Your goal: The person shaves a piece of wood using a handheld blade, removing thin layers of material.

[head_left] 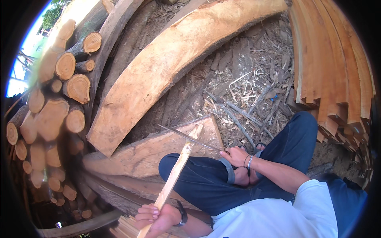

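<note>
My left hand (156, 217), a dark watch on its wrist, is closed around the lower end of a pale, peeled wooden stick (175, 172). The stick slants up and away, its far end over a flat slab of wood (147, 152) in front of my crossed legs. In my right hand (237, 155), with bracelets at the wrist, is the handle of a long knife (206, 147). Its thin blade points left and lies across the stick near the far end; whether the edge touches the wood I cannot tell. The fingers hide most of the handle.
A large curved plank (178, 59) arcs across the far side. Stacked cut logs (77, 88) rise on the left, and sawn boards (329, 59) lean at the right. Shavings and bark (246, 91) cover the ground, with loose branches (242, 115) among them.
</note>
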Action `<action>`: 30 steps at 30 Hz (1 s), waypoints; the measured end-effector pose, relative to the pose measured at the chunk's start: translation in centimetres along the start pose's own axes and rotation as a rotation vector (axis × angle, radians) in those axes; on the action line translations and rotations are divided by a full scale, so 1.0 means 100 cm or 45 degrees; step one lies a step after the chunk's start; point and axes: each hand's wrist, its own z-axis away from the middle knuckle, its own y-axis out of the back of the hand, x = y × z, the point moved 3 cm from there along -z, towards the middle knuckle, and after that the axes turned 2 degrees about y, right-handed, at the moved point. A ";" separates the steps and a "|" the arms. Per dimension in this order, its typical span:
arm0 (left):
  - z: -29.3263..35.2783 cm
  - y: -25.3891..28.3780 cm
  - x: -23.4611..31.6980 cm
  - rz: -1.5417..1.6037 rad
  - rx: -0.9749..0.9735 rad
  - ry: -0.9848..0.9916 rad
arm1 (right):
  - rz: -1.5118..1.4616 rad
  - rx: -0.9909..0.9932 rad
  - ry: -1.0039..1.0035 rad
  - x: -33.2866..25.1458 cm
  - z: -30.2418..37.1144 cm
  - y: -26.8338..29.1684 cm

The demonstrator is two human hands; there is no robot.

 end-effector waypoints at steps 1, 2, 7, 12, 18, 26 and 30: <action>-0.001 0.000 -0.001 0.021 -0.015 0.015 | -0.002 -0.003 -0.016 0.003 -0.001 0.000; -0.002 0.002 -0.002 0.042 -0.030 0.030 | -0.003 -0.005 -0.032 0.006 -0.004 -0.001; -0.001 0.004 -0.002 0.066 -0.044 0.034 | 0.037 -0.113 -0.140 -0.007 0.002 0.001; 0.000 0.006 -0.002 0.057 -0.042 0.024 | 0.098 -0.101 -0.081 -0.008 0.001 0.009; 0.003 0.001 0.003 -0.009 -0.001 -0.022 | 0.001 -0.098 -0.142 0.011 -0.012 0.000; -0.001 0.010 -0.008 0.221 -0.061 0.058 | -0.021 -0.082 -0.156 0.004 -0.015 0.005; -0.002 0.008 -0.003 0.104 -0.138 -0.002 | 0.016 -0.058 -0.079 -0.012 -0.004 0.012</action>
